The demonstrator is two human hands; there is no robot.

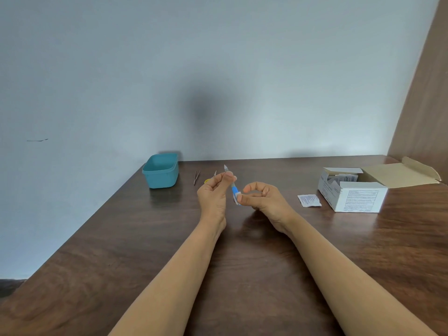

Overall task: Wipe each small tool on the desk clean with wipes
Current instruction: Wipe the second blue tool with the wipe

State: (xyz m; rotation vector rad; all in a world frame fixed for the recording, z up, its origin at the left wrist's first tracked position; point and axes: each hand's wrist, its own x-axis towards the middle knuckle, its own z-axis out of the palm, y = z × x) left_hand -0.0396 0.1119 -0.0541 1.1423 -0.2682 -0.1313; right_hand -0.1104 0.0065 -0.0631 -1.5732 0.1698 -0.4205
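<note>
Aloft, left hand (214,191) pinching blue-handled tool (234,189) mid-shaft, right hand (260,197) pinching wipe (237,201) at its lower end

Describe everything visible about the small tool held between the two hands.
The blue-handled tool is slim, with a grey shaft and a pointed metal-looking tip aimed up and away. It tilts above the desk. The left hand pinches its upper shaft; the right hand pinches its lower end through a white wipe.

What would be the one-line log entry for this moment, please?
left hand pinches blue-handled tool near tip | right hand pinches wipe at its lower end | tweezers on desk | wipe box open
</note>
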